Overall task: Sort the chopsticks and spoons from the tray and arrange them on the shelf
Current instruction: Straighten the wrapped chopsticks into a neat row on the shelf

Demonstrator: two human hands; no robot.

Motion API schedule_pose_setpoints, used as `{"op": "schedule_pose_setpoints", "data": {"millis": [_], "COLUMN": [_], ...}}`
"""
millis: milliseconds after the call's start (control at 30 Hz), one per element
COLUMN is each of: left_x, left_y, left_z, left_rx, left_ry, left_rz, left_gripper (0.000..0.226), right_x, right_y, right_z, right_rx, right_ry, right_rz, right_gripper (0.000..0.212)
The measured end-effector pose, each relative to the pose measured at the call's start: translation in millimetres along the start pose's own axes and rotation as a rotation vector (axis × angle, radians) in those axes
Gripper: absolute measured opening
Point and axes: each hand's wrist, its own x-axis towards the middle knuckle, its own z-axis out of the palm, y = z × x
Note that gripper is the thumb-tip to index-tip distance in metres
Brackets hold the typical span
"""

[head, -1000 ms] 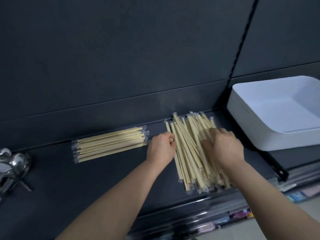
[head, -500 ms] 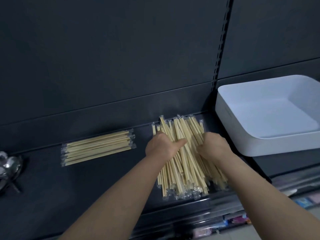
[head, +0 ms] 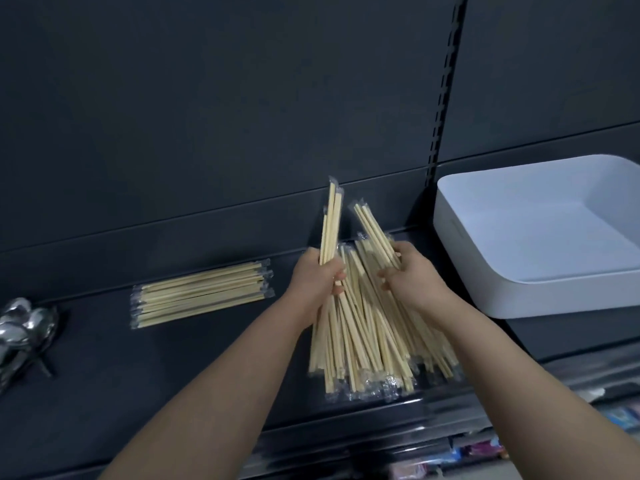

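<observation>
Judging by their clear sleeves, the wrapped chopsticks piled on the shelf just left of the white tray look light, stiff and slippery. They are best gripped mid-length so they don't fan out. Over the pile, the left hand curls round a near-upright handful. The right hand, nearer the tray, pinches a few tilted pairs. A tidy stack and the spoons lie well left of the tray.

My left hand and right hand are bare. My left forearm and right forearm are uncovered too.
</observation>
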Motion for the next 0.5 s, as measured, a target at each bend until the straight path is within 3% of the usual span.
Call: {"op": "schedule_pose_setpoints", "data": {"millis": [167, 300, 433, 500], "left_x": [-17, -28, -40, -46], "left_y": [26, 32, 32, 30], "left_z": [-23, -55, -97, -120], "left_rx": [-0.204, -0.038, -0.049, -0.044], "left_ry": [-0.016, 0.126, 0.181, 0.174], "left_rz": [0.139, 0.283, 0.382, 0.397], "left_gripper": [0.028, 0.034, 0.032, 0.026], "right_x": [-6, -19, -37, -41], "right_y": [-41, -78, -110, -119], "right_z": [30, 61, 94, 113], "right_rx": [0.355, 0.214, 0.366, 0.329], "right_ry": [-0.137, -0.234, -0.512, -0.545], "right_rz": [-0.092, -0.234, -0.352, -0.366], "right_gripper": [0.022, 0.031, 0.037, 0.031]}}
